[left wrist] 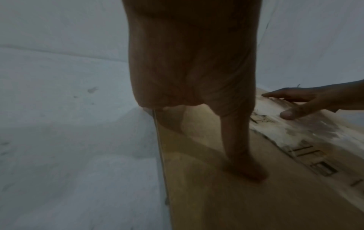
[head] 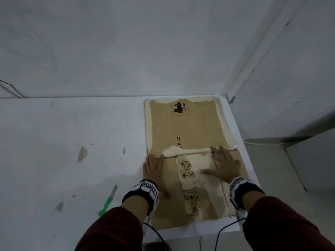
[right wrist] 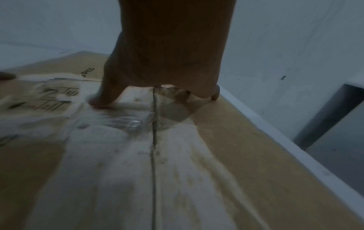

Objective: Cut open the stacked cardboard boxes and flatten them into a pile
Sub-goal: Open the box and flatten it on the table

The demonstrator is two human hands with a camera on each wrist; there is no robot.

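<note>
A flattened brown cardboard box (head: 183,127) with torn tape patches and black print lies flat on the right part of the white table (head: 72,133). My left hand (head: 154,167) presses flat on its left edge, fingers straight, thumb spread toward me. My right hand (head: 224,165) lies flat on the near right part, fingers spread up to the fold line. In the left wrist view the left hand (left wrist: 189,77) presses on the cardboard (left wrist: 236,194) and the right hand (left wrist: 307,99) shows at the right. The right hand (right wrist: 157,74) rests on taped cardboard (right wrist: 118,171) in the right wrist view.
A green-handled box cutter (head: 107,201) lies on the table left of my left wrist. The table's right edge (head: 244,156) runs close beside the cardboard, with floor beyond. White walls stand behind and to the right. Cables hang off the near edge.
</note>
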